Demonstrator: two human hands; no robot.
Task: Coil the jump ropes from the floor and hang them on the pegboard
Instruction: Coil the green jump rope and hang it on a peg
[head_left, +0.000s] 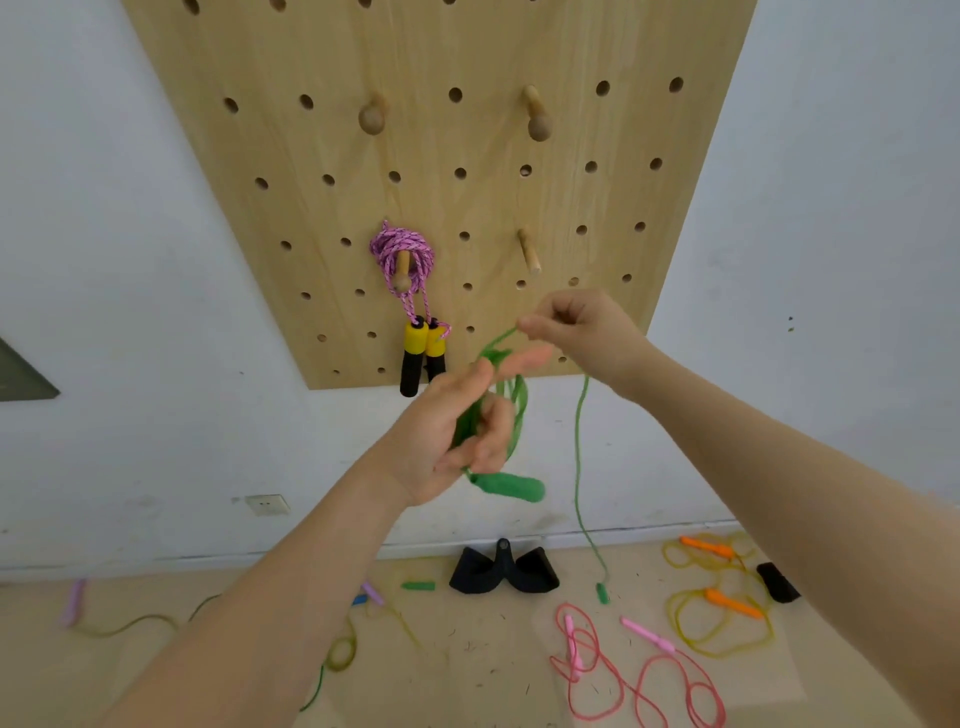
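Observation:
A green jump rope (517, 410) is partly looped around my left hand (457, 431), whose fingers curl on the loops; one green handle (511, 486) hangs just below that hand. My right hand (576, 327) pinches the rope's strand just above the coil. From there the strand drops to its other green handle (602, 592) on the floor. Both hands are in front of the lower edge of the wooden pegboard (441, 171). A pink-and-purple rope (400, 254) with yellow-black handles hangs coiled on a peg.
Free wooden pegs (530, 252) (537, 117) (373, 117) stick out of the board. On the floor lie a red rope with pink handles (644, 670), a yellow rope with orange handles (722, 608), an olive rope (340, 652), and a black object (503, 569) by the wall.

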